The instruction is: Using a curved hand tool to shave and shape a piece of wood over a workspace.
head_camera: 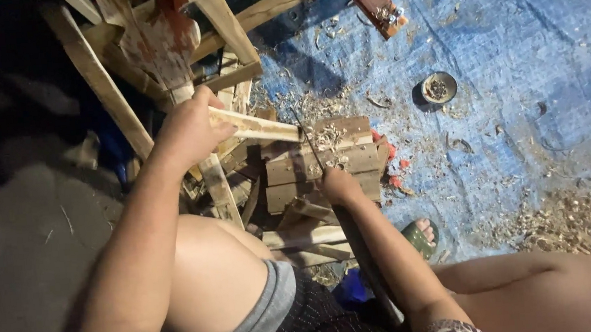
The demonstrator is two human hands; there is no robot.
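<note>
My left hand [189,129] grips a pale wooden stick [260,127] that slants down to the right onto a stack of wooden boards [324,163]. My right hand [340,185] is closed around the handle of a thin dark blade [305,137], whose edge runs up to the stick's lower end. Wood shavings [327,138] lie on the top board beside the blade. My bare knees and dark shorts fill the bottom of the view.
A rough wooden frame [157,50] with red stains stands behind the boards. A blue tarp [517,97] strewn with shavings covers the ground at right, with a small round tin [439,87] on it. My foot in a green sandal [421,237] rests below.
</note>
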